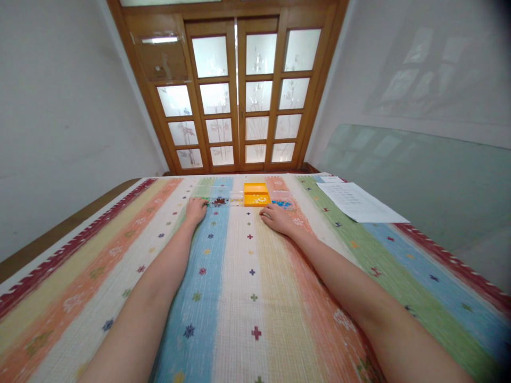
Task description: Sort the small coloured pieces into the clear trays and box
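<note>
My left hand (197, 209) rests at the near edge of a clear box at the left end of a row, its fingers loosely extended and partly over some small green pieces (206, 199). Dark red pieces (219, 201) lie in the clear compartment beside it. My right hand (275, 217) lies on the cloth just in front of an orange box (256, 188), fingers slightly bent and apart, with nothing visible in them. White pieces (259, 199) are in the orange box, whose lid stands open. Blue pieces (281, 204) sit in a clear box to its right.
A small clear box (236, 199) with pale yellowish pieces stands left of the orange one. A striped, patterned tablecloth (235, 298) covers the table. Printed sheets (359, 202) lie at the right. Beyond the table are wooden glazed doors (239, 80); a glass panel (447, 181) leans at the right wall.
</note>
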The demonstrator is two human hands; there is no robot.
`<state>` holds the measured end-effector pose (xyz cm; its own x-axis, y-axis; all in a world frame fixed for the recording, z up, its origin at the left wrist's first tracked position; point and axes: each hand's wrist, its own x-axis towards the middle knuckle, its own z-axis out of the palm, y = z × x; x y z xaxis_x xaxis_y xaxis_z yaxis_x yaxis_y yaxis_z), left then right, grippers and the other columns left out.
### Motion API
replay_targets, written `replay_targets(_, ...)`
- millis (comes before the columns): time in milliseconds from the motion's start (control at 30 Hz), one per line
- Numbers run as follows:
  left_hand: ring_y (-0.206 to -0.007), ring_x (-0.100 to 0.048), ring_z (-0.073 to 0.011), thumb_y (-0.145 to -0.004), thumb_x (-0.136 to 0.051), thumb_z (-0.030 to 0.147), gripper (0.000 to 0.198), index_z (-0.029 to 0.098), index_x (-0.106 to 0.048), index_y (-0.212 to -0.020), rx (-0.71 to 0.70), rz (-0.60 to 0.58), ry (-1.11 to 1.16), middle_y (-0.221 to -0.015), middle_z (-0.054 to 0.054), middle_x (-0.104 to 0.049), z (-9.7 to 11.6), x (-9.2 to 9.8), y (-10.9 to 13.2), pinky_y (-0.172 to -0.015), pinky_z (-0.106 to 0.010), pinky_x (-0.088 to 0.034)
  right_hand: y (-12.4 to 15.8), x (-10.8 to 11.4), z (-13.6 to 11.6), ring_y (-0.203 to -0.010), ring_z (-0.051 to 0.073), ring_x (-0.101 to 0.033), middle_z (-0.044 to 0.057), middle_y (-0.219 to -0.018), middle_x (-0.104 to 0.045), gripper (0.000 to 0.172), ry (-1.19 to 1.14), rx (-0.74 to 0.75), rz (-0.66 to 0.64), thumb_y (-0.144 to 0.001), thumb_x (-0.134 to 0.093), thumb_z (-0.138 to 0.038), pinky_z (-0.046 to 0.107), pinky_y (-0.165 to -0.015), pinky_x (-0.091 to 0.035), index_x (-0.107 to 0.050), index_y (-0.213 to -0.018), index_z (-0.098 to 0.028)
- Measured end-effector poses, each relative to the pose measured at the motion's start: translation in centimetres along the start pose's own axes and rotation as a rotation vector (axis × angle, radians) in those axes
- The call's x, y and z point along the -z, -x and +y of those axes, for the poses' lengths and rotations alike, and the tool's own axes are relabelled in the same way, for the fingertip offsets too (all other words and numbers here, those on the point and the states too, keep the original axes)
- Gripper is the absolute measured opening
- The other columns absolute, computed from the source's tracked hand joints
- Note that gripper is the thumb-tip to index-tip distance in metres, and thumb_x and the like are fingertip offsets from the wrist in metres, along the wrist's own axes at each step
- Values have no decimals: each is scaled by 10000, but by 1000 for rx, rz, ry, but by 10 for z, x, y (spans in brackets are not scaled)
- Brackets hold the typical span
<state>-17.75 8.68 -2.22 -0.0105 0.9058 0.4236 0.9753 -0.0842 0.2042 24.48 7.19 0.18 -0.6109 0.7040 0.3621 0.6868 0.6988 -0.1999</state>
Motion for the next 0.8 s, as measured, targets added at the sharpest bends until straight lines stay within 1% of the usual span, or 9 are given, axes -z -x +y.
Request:
replay_targets(133, -1139, -632, -319, -904, -531, 215, 361, 218, -821, -1120, -9, 6, -6, -1170, -117, -775, 3, 3, 0, -1114, -478, -440, 0, 2, -2, -1090, 248, -610, 118, -1187, -700, 242, 12, -22, -18, -1053, -567, -273, 343, -940, -441, -763, -1168, -190)
replay_targets(367, -1143, -628, -325, -890, -550, 197, 326, 225, -827, -1059, 32, 33, 18, -1150, -123, -777, 7, 8, 5, -1100, -467, -447, -1, 2, -2, -1082, 245, -604, 114, -1180, -698, 245, 6, -24, -18, -1055, -562, -282, 336, -937, -436, -762, -1161, -189)
replay_targets(500, -1147, -620, -332, -884, -568, 193, 294, 229, -822, -1028, 61, 36, 35, -1143, -121, -771, 5, 7, 6, -1077, -469, -466, 0, 1, -1, -1083, 244, -604, 114, -1181, -698, 239, 2, -21, -11, -1051, -567, -271, 335, -938, -435, -760, -1163, -186)
replay_targets(633, -1151, -618, -321, -895, -579, 204, 260, 217, -807, -1018, 97, 35, 59, -1140, -116, -763, 2, 3, 4, -1103, -479, -454, -1, 0, 0, -1087, 245, -602, 114, -1180, -697, 241, 4, -23, -12, -1055, -565, -279, 339, -945, -434, -762, -1159, -188)
replay_targets(800, -1151, -628, -315, -915, -571, 208, 252, 214, -795, -1031, 110, 47, 88, -1142, -115, -758, -1, 1, 2, -1108, -473, -447, -1, -1, 1, -1088, 247, -603, 112, -1184, -697, 240, -7, -19, -10, -1051, -567, -282, 345, -956, -440, -763, -1156, -192)
